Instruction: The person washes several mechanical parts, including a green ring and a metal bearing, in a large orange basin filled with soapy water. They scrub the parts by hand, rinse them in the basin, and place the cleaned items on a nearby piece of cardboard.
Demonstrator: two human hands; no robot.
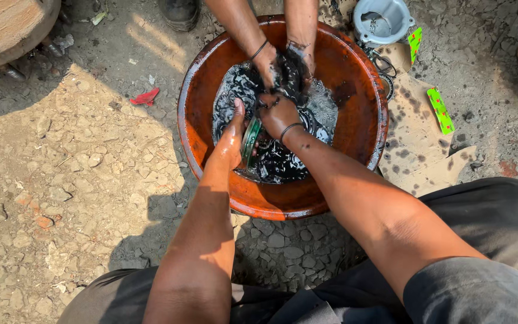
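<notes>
A round orange-brown basin (355, 78) sits on the stony ground, holding dark oily liquid with foam. My left hand (232, 137) grips the edge of a round metal part (250, 141) that stands on edge in the liquid. My right hand (277, 114), a dark band at its wrist, presses on the same part from the other side, fingers curled and blackened. Across the basin another person's two hands (283, 60) scrub a black greasy piece (292, 75) in the liquid, close to my right hand.
Torn, oil-stained cardboard (418, 132) lies right of the basin with two green strips (440, 111) and metal rings on it. A grey metal housing (382, 21) stands beyond it. A red scrap (145, 97) lies to the left. The other person's shoe (179, 13) is at the top edge.
</notes>
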